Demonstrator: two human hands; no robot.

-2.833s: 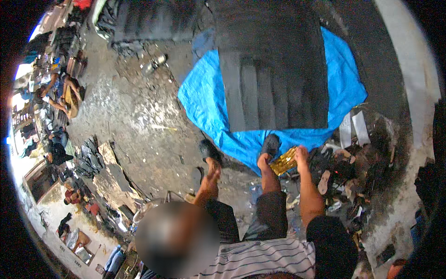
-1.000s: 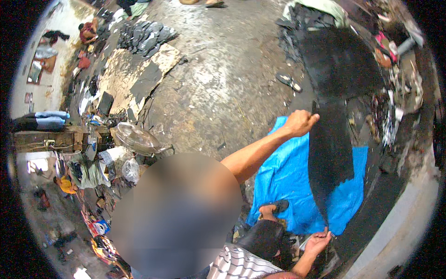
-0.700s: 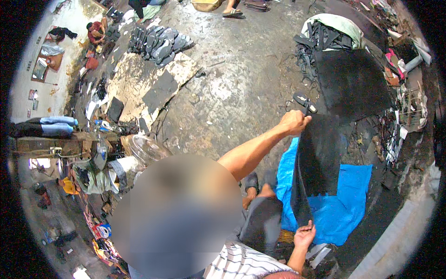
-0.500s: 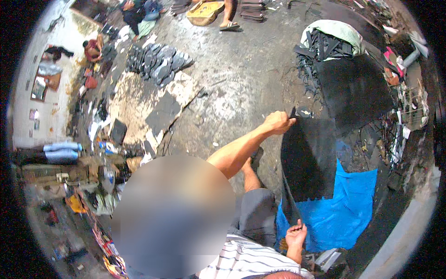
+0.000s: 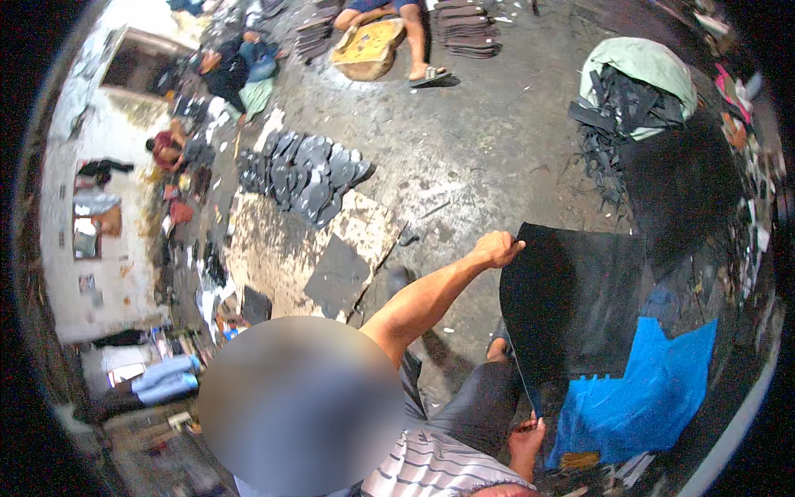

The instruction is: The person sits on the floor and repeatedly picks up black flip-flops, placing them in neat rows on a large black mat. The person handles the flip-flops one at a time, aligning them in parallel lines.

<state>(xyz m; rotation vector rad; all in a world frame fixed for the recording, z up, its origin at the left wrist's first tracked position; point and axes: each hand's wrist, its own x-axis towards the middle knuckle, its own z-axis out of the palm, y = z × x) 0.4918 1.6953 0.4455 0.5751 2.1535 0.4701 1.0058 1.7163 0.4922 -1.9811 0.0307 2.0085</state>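
Note:
A large black flexible sheet (image 5: 571,302) hangs between my two hands, its lower edge ragged with small notches. My left hand (image 5: 497,248) is stretched out and closed round its upper left corner. Lower down, near my striped shirt, my right hand (image 5: 526,439) pinches the sheet's near end with closed fingers. The sheet is bowed along its left side and partly covers a blue cloth or plastic sheet (image 5: 638,398) lying beneath. What the sheet is made of I cannot tell.
Black strips spill from a pale green sack (image 5: 642,70) near another dark sheet (image 5: 683,182). Sole-shaped black pieces (image 5: 306,174) lie heaped by a worn board (image 5: 273,224) bearing a dark square piece (image 5: 337,276). A person sits by a yellow block (image 5: 368,45); stacked dark pieces (image 5: 468,29) stand nearby.
The view has swung, so the floor and heaps sit further right and lower. Both hands keep hold of the black sheet, which now shows wider and flatter.

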